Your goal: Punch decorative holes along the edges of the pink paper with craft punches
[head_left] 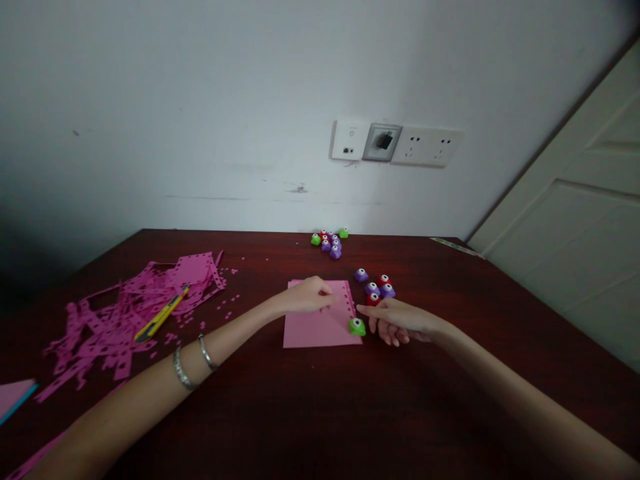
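Note:
A sheet of pink paper (315,333) lies flat, with a row of small punched holes along its right edge. Over the paper's upper part is my left hand (306,296), its fingers curled together; what they hold, if anything, is hidden. My right hand (395,320) hovers just right of the sheet, index finger stretched toward the edge and the other fingers loosely bent, nothing visible in them. A green craft punch (357,327) with a white-and-black button sits on the paper's right edge, close to my right fingertips.
Behind my right hand stand several purple and red punches (373,288). Another punch cluster (334,244) is near the wall. On the left lie pink paper scraps (110,313), with a yellow utility knife (163,315) on them. A pink pad with a blue edge (17,397) is at far left.

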A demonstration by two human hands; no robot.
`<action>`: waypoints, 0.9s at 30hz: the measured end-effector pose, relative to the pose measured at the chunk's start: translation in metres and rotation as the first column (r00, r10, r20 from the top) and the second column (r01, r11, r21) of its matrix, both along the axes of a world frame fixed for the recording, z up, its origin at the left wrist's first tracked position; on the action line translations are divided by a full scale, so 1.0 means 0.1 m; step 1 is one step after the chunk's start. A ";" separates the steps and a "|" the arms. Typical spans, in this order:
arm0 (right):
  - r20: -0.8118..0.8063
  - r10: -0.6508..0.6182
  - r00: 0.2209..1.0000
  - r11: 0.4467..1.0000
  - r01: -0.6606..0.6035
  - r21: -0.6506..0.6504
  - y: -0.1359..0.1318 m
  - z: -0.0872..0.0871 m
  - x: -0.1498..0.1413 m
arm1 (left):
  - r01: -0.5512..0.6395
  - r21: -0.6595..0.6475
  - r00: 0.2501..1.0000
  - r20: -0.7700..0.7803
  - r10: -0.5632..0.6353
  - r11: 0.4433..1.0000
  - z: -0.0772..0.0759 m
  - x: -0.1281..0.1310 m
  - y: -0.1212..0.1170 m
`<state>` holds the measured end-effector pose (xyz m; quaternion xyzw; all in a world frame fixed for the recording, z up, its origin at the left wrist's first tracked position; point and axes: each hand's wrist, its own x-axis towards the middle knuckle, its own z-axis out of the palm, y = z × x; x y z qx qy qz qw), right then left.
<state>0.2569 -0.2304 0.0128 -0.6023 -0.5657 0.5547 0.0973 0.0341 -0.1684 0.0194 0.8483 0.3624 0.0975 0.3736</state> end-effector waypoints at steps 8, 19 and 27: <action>0.025 0.102 0.994 0.995 -0.102 -0.004 0.03 -0.01 -0.05 | 0.067 -0.277 0.998 0.005 -0.068 0.959 -0.04 0.11 -0.08; 0.033 0.131 0.991 0.991 -0.131 -0.012 0.01 0.03 -0.07 | 0.079 -0.330 0.995 -0.036 -0.096 0.941 -0.02 0.26 -0.17; 0.066 0.106 0.992 0.994 -0.104 -0.036 0.02 0.03 -0.10 | 0.083 -0.364 0.991 -0.067 -0.115 0.928 0.02 0.29 -0.16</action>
